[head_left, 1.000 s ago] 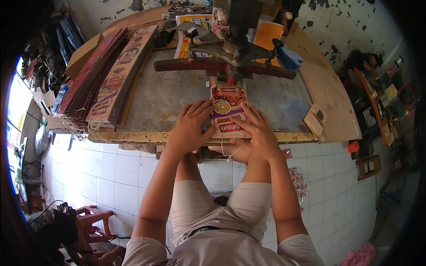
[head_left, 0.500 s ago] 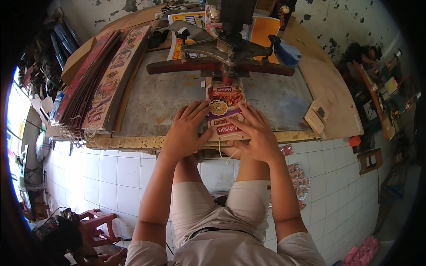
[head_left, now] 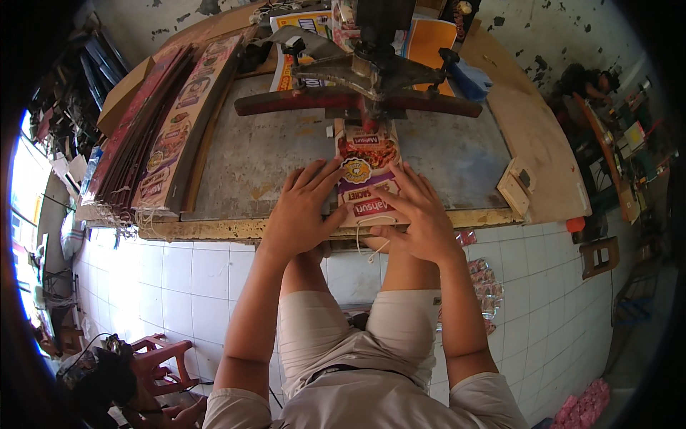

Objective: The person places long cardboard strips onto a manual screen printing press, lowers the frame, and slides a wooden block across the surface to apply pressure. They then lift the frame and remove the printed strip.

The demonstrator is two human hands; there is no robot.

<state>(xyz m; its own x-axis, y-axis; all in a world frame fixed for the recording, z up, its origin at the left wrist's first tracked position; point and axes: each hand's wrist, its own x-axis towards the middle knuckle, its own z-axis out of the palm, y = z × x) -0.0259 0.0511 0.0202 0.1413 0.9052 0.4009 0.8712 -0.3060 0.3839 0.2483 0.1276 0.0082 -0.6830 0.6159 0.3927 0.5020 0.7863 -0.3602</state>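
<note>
A long printed card strip (head_left: 368, 193) in cream, purple and red lies lengthwise on the metal-topped work table (head_left: 246, 157). Its far end runs under the dark metal press head (head_left: 368, 75) with a reddish crossbar. My left hand (head_left: 304, 207) lies along the strip's left edge, fingers stretched forward and thumb at the near end. On the other edge rests my right hand (head_left: 421, 214), fingers spread, some of them over the print. A loop of white string (head_left: 363, 247) hangs from the strip's near end, over the table's front edge.
At the left stands a stack of similar printed strips (head_left: 161, 136) with strings at their near ends. A small wooden block (head_left: 513, 189) sits at the table's right corner. Printed sheets (head_left: 432, 43) lie behind the press. Shiny packets (head_left: 484, 289) are on the tiled floor; a person (head_left: 107, 379) is at lower left.
The view has shifted very slightly. Both hands keep the same pose on the strip, and the strip stays under the press head.
</note>
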